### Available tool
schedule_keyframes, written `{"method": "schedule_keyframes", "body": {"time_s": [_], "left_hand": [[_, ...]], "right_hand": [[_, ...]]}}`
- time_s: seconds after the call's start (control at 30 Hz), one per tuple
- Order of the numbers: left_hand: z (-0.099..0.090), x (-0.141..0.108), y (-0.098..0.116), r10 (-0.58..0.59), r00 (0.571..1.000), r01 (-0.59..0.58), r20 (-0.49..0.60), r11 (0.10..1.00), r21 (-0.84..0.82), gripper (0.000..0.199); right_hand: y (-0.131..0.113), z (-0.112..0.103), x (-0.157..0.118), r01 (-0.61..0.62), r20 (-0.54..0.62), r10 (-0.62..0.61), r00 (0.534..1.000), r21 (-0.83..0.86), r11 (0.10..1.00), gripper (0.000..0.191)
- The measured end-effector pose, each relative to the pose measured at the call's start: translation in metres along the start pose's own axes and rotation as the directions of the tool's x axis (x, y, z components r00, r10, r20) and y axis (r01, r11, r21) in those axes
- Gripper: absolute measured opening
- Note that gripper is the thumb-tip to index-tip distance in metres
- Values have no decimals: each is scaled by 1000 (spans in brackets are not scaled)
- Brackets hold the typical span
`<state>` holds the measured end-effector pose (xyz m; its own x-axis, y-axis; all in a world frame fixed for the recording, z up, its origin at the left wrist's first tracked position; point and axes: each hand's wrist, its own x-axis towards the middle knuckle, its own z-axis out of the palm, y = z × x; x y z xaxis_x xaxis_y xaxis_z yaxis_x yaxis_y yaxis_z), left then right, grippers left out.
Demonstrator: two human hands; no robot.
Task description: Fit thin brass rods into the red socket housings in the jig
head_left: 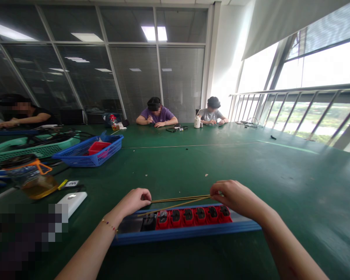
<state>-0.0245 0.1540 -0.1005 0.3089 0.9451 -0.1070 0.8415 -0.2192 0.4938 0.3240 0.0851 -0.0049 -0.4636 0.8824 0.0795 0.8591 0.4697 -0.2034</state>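
Several thin yellowish sticks (pixel 181 199) stretch between my two hands, above the far edge of a long blue tray (pixel 189 232). My left hand (pixel 137 200) is closed on their left ends, and my right hand (pixel 226 191) pinches them at the right. One stick slants down to the left, across the tray's back edge. Inside the tray stands a row of several red holders (pixel 188 217) with dark parts in them. A black holder (pixel 148 221) sits at the row's left end.
Left of the tray lie a white power bank (pixel 76 202) and a jar of amber liquid (pixel 39 186). Behind them are a blue basket (pixel 84 157) with a red box and a green basket (pixel 26 149) with cables. Several people sit along the far side of the green table (pixel 236 167).
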Motion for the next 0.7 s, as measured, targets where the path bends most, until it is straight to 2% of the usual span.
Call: {"method": "schedule_keyframes", "body": {"time_s": [0.13,0.23,0.47,0.7], "left_hand": [[0,0,0,9,1000,-9,5,1000,-29,25],[-1,-1,1,4,1000,-3,12,1000,-24,26],[-3,-4,8,28,1000,-27,-5,999,26,36],[0,1,3,-1,999,1,34,1000,-6,34]], "right_hand": [[23,-6,-4,-107,-34,105,994,-56,993,19],[34,1,-1,-151,-17,150,989,-97,984,18],[28,39,22,-57,26,58,998,-12,998,20],[30,48,32,-9,28,3,1000,217,976,24]]}}
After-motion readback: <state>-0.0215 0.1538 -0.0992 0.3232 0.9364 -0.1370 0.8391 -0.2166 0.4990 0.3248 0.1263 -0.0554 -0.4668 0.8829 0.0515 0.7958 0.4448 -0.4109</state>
